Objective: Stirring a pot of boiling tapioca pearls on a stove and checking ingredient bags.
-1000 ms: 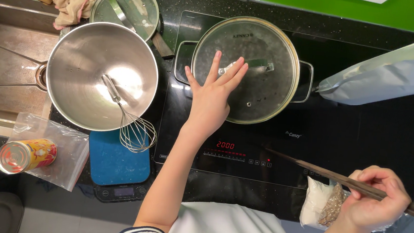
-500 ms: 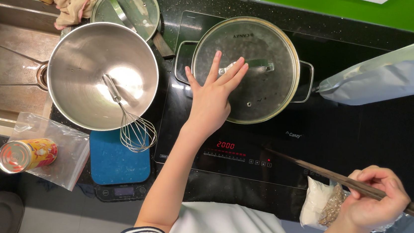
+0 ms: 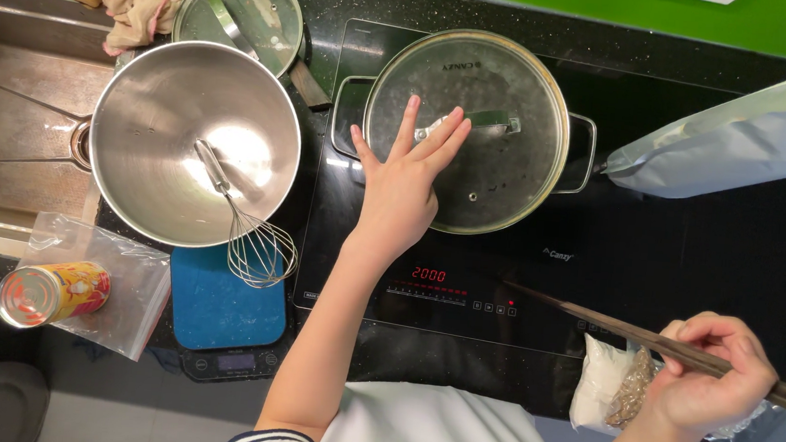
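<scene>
Head view, looking straight down. Left hand (image 3: 403, 179) flat, fingers spread, palm resting on glass lid (image 3: 508, 98) of pot (image 3: 581, 152); grip wide, holding nothing. Pot sits on black cooktop (image 3: 694, 247), red display lit. Right hand (image 3: 711, 377) closed around chopsticks (image 3: 593, 316), tips pointing left over cooktop front edge. Steel bowl (image 3: 148, 147) left of pot, whisk (image 3: 245, 227) leaning inside, wire end over blue scale (image 3: 214, 314). Can (image 3: 50, 292) lying on plastic bag (image 3: 134, 307) at left of surface.

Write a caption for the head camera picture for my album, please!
Left hand flat on the round glass pot lid, right hand holding dark wooden chopsticks.
</scene>
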